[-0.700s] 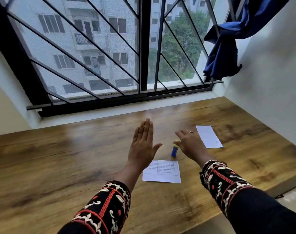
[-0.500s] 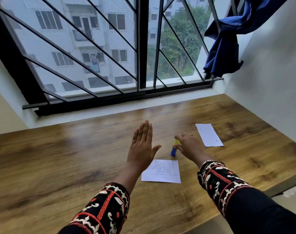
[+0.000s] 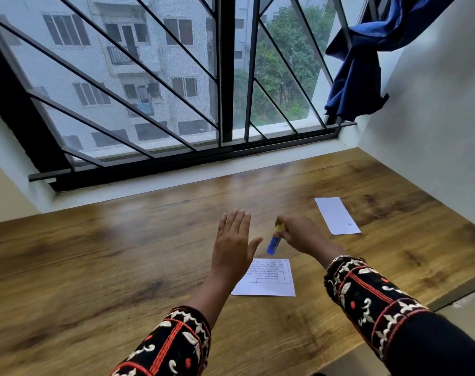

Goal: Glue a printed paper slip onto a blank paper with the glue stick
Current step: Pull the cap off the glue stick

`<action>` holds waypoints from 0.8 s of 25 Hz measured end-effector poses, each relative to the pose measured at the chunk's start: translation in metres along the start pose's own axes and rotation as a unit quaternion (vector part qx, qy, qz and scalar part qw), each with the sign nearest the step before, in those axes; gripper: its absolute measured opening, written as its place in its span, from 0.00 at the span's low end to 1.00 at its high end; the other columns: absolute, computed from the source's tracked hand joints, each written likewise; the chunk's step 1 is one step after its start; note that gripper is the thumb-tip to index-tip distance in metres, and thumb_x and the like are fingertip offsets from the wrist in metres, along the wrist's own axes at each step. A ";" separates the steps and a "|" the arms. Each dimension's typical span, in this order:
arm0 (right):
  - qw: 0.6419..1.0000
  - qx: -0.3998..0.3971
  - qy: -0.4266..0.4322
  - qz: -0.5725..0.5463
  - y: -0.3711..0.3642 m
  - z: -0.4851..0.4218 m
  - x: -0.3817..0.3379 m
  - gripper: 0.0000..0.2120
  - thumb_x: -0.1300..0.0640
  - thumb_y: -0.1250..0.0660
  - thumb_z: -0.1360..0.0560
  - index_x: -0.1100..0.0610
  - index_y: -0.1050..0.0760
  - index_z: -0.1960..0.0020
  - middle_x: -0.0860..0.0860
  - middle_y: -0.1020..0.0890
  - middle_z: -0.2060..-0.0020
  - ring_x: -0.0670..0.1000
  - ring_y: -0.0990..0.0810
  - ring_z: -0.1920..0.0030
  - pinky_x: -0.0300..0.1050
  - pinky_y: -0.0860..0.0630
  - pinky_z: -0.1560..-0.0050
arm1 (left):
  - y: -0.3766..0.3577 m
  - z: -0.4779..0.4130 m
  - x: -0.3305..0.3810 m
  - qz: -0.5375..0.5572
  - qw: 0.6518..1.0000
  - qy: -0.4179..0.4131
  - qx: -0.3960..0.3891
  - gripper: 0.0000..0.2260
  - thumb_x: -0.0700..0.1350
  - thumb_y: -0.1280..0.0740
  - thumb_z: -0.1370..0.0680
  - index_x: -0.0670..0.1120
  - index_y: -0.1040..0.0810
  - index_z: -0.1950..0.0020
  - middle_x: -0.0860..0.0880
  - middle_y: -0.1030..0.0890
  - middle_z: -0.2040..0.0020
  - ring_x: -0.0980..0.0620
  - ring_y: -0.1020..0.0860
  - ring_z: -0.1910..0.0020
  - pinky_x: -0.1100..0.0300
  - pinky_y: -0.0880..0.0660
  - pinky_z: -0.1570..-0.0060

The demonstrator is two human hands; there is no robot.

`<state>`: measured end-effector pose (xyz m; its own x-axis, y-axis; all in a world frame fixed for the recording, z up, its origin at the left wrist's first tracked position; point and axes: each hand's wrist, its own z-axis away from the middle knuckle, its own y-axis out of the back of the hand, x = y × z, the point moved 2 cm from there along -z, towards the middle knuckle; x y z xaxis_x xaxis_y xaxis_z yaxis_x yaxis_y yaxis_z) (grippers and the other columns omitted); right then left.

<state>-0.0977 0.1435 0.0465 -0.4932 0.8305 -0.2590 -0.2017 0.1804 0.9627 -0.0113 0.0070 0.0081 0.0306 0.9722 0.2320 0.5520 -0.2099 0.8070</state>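
A blue glue stick (image 3: 273, 244) with a yellow cap is tilted and lifted off the wooden desk (image 3: 95, 267); my right hand (image 3: 301, 236) grips it at the cap end. A printed paper slip (image 3: 269, 278) with a table of text lies flat on the desk just below the stick, its left edge hidden by my left wrist. My left hand (image 3: 232, 251) hovers flat over the desk left of the stick, fingers apart, holding nothing. A blank white paper (image 3: 336, 215) lies farther right and back.
A barred window (image 3: 176, 104) runs along the desk's far edge. A white wall (image 3: 434, 131) closes the right side, with a blue curtain (image 3: 361, 71) bunched in the corner. The desk's near edge (image 3: 448, 297) drops off at the right.
My right hand has closed on the glue stick's cap and tipped it up off the desk, where it stood upright before. My left hand has stayed flat and open.
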 end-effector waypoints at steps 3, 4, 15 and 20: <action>0.999 -0.011 0.035 -0.021 0.014 0.003 -0.023 0.11 0.52 0.36 0.27 0.57 0.26 0.48 0.56 0.18 0.56 0.53 0.25 0.60 0.44 0.31 0.63 | 0.014 0.001 0.001 0.146 0.987 0.053 -0.041 0.19 0.49 0.30 0.28 0.39 0.23 0.42 0.42 0.19 0.46 0.44 0.22 0.44 0.52 0.25 0.46; 0.998 -0.007 0.052 -0.026 0.018 0.006 -0.033 0.11 0.53 0.36 0.27 0.58 0.26 0.48 0.55 0.18 0.57 0.51 0.26 0.61 0.41 0.34 0.65 | 0.017 0.003 0.001 0.184 0.978 0.071 -0.064 0.19 0.49 0.30 0.28 0.40 0.24 0.42 0.43 0.20 0.45 0.45 0.23 0.44 0.57 0.27 0.47; 0.988 0.003 0.138 -0.069 0.034 0.039 -0.096 0.11 0.53 0.36 0.26 0.61 0.23 0.53 0.51 0.24 0.66 0.42 0.32 0.70 0.34 0.39 0.70 | 0.053 0.032 -0.003 0.325 0.921 0.215 -0.005 0.09 0.42 0.27 0.30 0.41 0.23 0.54 0.44 0.18 0.59 0.49 0.20 0.60 0.56 0.21 0.60; 0.987 0.016 0.156 -0.034 0.040 0.033 -0.104 0.10 0.55 0.37 0.26 0.62 0.24 0.54 0.58 0.19 0.63 0.50 0.28 0.66 0.37 0.36 0.68 | 0.062 0.026 -0.005 0.335 0.919 0.207 -0.014 0.07 0.40 0.29 0.28 0.39 0.23 0.52 0.46 0.20 0.59 0.53 0.23 0.61 0.71 0.28 0.63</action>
<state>-0.0266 0.0816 0.1142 -0.7168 0.6139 -0.3307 -0.2194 0.2515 0.9426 0.0446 -0.0085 0.0426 0.0328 0.5012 0.8647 0.5034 -0.7557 0.4189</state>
